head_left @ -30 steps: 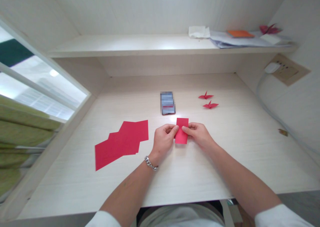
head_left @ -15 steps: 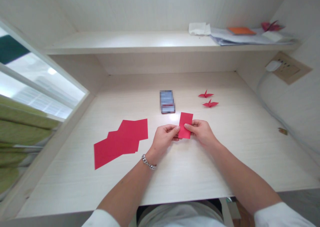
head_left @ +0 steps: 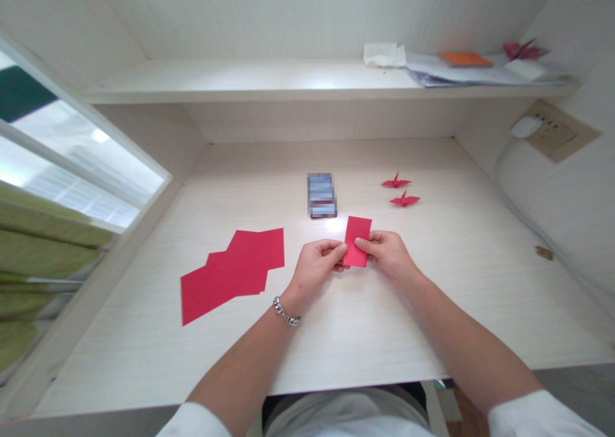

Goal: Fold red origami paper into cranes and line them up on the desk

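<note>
Both my hands pinch a small folded red paper rectangle (head_left: 357, 238) just above the white desk (head_left: 336, 334). My left hand (head_left: 317, 267), with a silver chain bracelet at the wrist, grips the paper's lower left edge between thumb and fingers. My right hand (head_left: 388, 254) grips its lower right edge the same way. The paper stands tilted slightly to the right, its upper half free of both hands.
Several flat red paper sheets (head_left: 233, 272) lie overlapped to the left. A phone (head_left: 321, 195) lies behind my hands. Two red paper cranes (head_left: 400, 191) sit at the back right. On the shelf (head_left: 240, 81) above are papers, an orange pad and another crane. A cable runs down the right wall.
The folded paper has been lifted a little and tipped to the right since one second ago. In the last half second hardly anything has moved.
</note>
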The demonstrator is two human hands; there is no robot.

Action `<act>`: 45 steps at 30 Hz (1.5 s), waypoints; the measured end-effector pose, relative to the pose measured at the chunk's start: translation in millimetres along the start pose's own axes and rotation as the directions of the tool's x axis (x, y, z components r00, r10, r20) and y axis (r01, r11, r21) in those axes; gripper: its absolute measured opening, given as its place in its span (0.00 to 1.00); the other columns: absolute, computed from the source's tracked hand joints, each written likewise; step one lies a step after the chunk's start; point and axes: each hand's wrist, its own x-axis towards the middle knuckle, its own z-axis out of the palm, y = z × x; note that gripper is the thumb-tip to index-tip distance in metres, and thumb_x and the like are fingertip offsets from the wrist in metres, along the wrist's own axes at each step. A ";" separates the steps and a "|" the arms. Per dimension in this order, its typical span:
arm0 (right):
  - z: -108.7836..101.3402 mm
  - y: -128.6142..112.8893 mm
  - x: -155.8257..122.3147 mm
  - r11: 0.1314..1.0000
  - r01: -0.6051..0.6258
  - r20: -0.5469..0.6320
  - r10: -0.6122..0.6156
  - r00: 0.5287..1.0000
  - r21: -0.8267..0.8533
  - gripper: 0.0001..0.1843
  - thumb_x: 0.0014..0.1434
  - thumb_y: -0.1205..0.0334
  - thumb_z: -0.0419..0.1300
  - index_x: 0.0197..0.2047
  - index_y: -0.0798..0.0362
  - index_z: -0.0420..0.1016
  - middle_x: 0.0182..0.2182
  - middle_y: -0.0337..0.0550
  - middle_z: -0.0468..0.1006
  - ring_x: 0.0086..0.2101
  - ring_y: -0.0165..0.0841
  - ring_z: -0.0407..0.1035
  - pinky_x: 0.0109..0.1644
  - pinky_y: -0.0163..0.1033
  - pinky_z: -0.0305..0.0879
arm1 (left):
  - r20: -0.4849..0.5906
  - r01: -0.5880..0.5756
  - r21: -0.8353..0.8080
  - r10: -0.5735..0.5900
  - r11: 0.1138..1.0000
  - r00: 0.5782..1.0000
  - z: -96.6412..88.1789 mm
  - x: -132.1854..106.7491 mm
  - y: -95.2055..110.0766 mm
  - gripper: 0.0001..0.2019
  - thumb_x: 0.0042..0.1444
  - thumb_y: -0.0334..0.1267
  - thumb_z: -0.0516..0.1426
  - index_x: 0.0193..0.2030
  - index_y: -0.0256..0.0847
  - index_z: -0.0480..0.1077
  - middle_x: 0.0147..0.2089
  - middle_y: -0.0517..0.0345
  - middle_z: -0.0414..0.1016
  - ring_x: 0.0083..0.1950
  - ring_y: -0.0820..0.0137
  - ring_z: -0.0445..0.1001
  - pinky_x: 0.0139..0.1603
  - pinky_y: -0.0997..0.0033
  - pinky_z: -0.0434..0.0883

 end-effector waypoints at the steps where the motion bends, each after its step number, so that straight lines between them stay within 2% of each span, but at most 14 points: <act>1: 0.0 -0.1 0.0 1.000 0.003 0.000 -0.003 1.000 -0.007 0.20 0.35 0.53 0.74 0.29 0.57 0.80 0.26 0.47 0.82 0.26 0.36 0.74 0.35 0.41 0.72 | 0.003 -0.002 0.007 0.002 1.000 1.000 0.5 -0.1 0.3 0.17 0.50 0.47 0.64 0.38 0.32 0.77 0.32 0.49 0.79 0.28 0.71 0.76 0.28 0.75 0.73; 7: -0.6 1.1 1.4 0.997 0.047 0.007 -0.047 0.999 -0.065 0.19 0.37 0.54 0.73 0.30 0.58 0.80 0.27 0.47 0.82 0.25 0.34 0.73 0.33 0.39 0.70 | 0.037 0.001 0.011 -0.002 1.000 0.999 2.1 -1.3 1.5 0.18 0.54 0.49 0.60 0.36 0.32 0.76 0.30 0.50 0.79 0.27 0.71 0.76 0.27 0.76 0.73; 11: -1.7 3.7 2.6 0.995 0.062 0.021 -0.060 0.998 -0.081 0.18 0.38 0.54 0.73 0.30 0.58 0.80 0.27 0.46 0.82 0.25 0.34 0.73 0.32 0.38 0.69 | 0.037 0.025 0.041 -0.027 0.999 0.999 2.8 -2.9 3.3 0.17 0.50 0.47 0.63 0.36 0.32 0.76 0.30 0.49 0.79 0.27 0.71 0.76 0.27 0.76 0.73; 18: 2.7 6.3 1.3 0.998 0.022 0.020 -0.021 1.000 -0.066 0.18 0.40 0.50 0.71 0.27 0.57 0.79 0.25 0.45 0.80 0.24 0.33 0.72 0.32 0.38 0.68 | -0.063 -0.027 0.095 0.033 0.995 0.997 2.9 -2.0 4.6 0.14 0.48 0.44 0.65 0.32 0.32 0.76 0.25 0.51 0.77 0.23 0.72 0.74 0.24 0.77 0.70; 21: 3.3 9.0 1.8 0.994 -0.016 0.029 0.019 0.999 -0.108 0.18 0.41 0.49 0.71 0.26 0.57 0.78 0.22 0.43 0.79 0.22 0.31 0.70 0.28 0.36 0.65 | -0.089 -0.034 0.105 0.043 0.994 0.995 0.6 0.6 1.6 0.15 0.48 0.45 0.65 0.33 0.32 0.76 0.27 0.50 0.78 0.24 0.72 0.75 0.25 0.76 0.71; 30: -1.2 8.6 2.3 0.975 0.046 0.043 -0.037 0.998 -0.216 0.18 0.44 0.48 0.69 0.25 0.58 0.77 0.18 0.39 0.75 0.19 0.27 0.63 0.23 0.33 0.55 | -0.056 -0.010 0.074 0.015 0.997 0.998 1.1 -0.4 3.8 0.15 0.46 0.45 0.66 0.33 0.32 0.77 0.26 0.50 0.78 0.23 0.72 0.74 0.24 0.76 0.70; 35: -0.5 11.8 4.1 0.979 0.072 0.046 -0.064 0.997 -0.192 0.19 0.44 0.47 0.69 0.26 0.57 0.77 0.19 0.39 0.75 0.19 0.27 0.63 0.23 0.33 0.56 | -0.084 -0.014 0.074 0.020 0.997 0.996 0.8 1.0 0.6 0.15 0.46 0.44 0.66 0.32 0.32 0.76 0.26 0.50 0.78 0.23 0.72 0.74 0.25 0.76 0.70; 39: 0.5 14.6 4.8 0.981 0.024 0.057 -0.014 0.998 -0.192 0.20 0.45 0.45 0.68 0.26 0.57 0.76 0.18 0.40 0.76 0.19 0.29 0.67 0.24 0.33 0.60 | -0.143 -0.034 0.044 0.040 0.998 0.989 0.6 3.6 -4.1 0.16 0.46 0.45 0.66 0.32 0.33 0.75 0.26 0.51 0.78 0.24 0.71 0.75 0.25 0.76 0.71; 42: 1.0 14.0 3.7 0.967 0.070 0.024 -0.066 0.998 -0.245 0.20 0.46 0.45 0.67 0.26 0.56 0.76 0.16 0.39 0.74 0.17 0.27 0.65 0.21 0.32 0.58 | -0.146 -0.044 0.013 0.045 0.999 0.988 1.1 4.5 -5.0 0.16 0.46 0.46 0.66 0.32 0.33 0.75 0.26 0.52 0.78 0.24 0.71 0.76 0.26 0.76 0.71; 45: 1.2 11.9 1.8 0.968 0.073 0.052 -0.062 0.997 -0.240 0.20 0.47 0.45 0.67 0.28 0.56 0.76 0.19 0.41 0.76 0.18 0.27 0.66 0.22 0.32 0.59 | -0.156 -0.054 -0.008 0.052 0.999 0.986 1.2 4.6 -4.8 0.15 0.47 0.46 0.65 0.32 0.33 0.74 0.26 0.52 0.78 0.25 0.71 0.76 0.26 0.76 0.71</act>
